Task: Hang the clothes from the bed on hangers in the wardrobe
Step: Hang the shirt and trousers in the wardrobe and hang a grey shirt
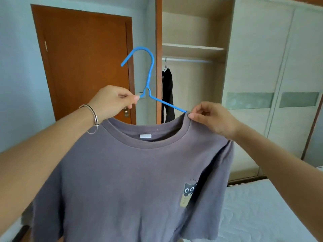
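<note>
A grey-purple T-shirt (122, 180) with a small cat print hangs in front of me. A blue wire hanger (149, 74) sticks up out of its neckline, hook on top, its right arm running into the collar. My left hand (111, 102) pinches the hanger just below the hook's neck; the shirt's left shoulder hangs under that wrist. My right hand (209, 117) pinches the collar at the right shoulder, where the hanger's arm enters the fabric. Behind stands the open wardrobe (192, 84) with a metal rail (188, 59).
A dark garment (167, 95) hangs on the rail's left end. A brown door (83, 63) is on the left, shut sliding wardrobe panels (279, 84) on the right. The bed's pale quilted cover (258, 210) lies at the lower right.
</note>
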A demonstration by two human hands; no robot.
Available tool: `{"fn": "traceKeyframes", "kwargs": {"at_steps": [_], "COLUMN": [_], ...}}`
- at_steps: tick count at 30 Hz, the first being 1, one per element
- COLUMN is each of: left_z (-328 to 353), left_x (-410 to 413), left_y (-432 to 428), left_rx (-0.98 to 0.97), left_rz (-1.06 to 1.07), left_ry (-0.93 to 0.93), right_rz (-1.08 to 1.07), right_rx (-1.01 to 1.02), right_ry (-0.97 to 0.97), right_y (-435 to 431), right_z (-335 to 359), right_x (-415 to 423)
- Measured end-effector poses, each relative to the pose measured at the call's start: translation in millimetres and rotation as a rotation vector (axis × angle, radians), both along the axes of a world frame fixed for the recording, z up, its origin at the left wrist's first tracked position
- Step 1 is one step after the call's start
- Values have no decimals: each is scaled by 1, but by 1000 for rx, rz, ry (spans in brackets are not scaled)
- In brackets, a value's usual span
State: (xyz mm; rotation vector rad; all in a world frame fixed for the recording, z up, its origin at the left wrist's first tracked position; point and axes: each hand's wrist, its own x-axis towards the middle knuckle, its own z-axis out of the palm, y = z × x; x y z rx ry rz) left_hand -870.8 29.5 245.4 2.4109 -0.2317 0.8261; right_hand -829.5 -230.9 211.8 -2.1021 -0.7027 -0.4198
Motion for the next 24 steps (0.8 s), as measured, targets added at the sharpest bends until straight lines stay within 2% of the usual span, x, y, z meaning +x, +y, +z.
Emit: {"fn": "traceKeyframes", "kwargs": {"at_steps": [7,13,19,24], "left_z": [-19,-17,-25,-36], "left_x": [139,251,361,457], "left_y": [65,109,147,170], "left_rx": [104,117,99,51], "left_rz": [95,70,8,-142], "left_ry": [-23,36,29,-6], "right_rz": [26,41,-1,-124], "right_rx": [-107,-325,-133,-134], "right_ry": [-106,-7,47,-6], "right_y": [76,117,156,180], "right_z": [-13,-4,-15,-24], "right_x": [156,267,358,429]}}
